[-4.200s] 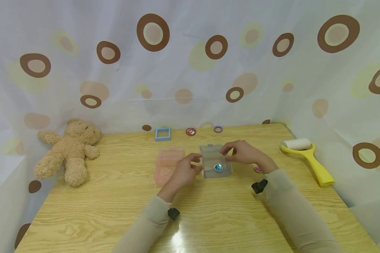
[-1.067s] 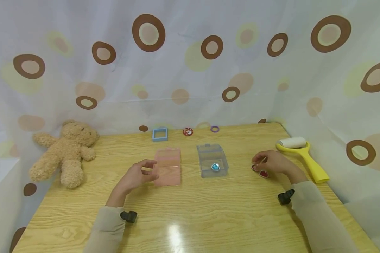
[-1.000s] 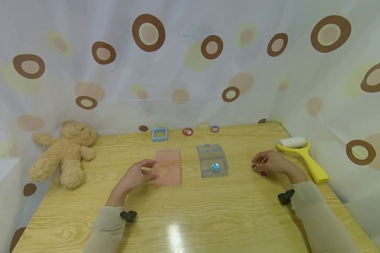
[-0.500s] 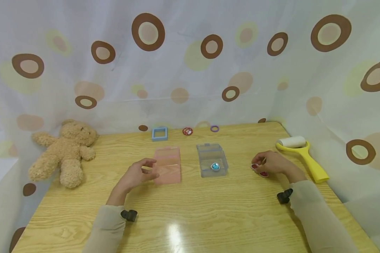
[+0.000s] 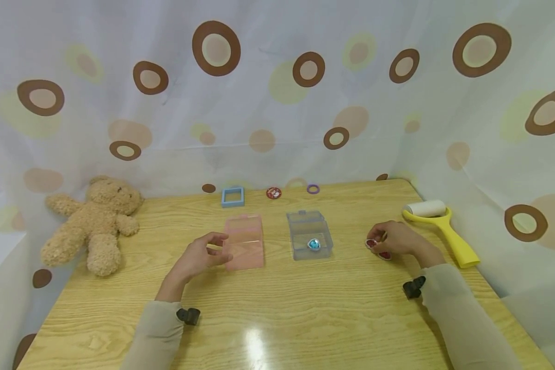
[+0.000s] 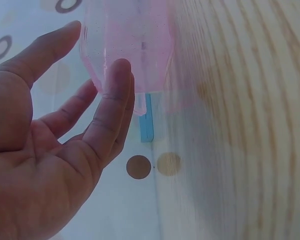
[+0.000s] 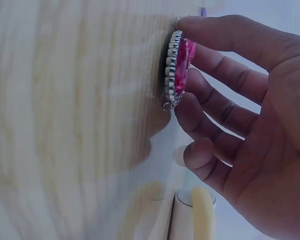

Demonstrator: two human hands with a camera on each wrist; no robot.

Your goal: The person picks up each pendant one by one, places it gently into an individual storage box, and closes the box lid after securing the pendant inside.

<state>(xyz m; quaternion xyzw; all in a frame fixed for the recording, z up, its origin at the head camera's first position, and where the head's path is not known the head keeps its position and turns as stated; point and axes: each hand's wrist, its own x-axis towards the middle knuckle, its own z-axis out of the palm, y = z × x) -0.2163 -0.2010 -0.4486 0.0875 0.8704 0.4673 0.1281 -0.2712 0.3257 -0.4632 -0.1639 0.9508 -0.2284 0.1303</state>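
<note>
Wood-grain tabletop (image 5: 305,308): blue gem (image 5: 313,244) is stowed in clear box (image 5: 309,234); red faceted gem (image 7: 181,65), at 3 o'clock, is pinched by right hand (image 5: 394,238); left hand (image 5: 198,257) relaxed beside pink translucent box (image 5: 244,241), unfilled.

Glossy wooden table (image 5: 305,318), translucent plastic boxes (image 5: 309,234), plush teddy bear (image 5: 92,221).

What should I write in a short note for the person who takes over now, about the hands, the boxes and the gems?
Left hand: open, holds nothing, beside the pink box.
Right hand: pinches a red gem on the table; a second red gem lies by it.
Clear box: lid closed, with a blue gem inside.
Done: blue gem boxed.
Left, likely: the red gems are not yet in a box.
</note>
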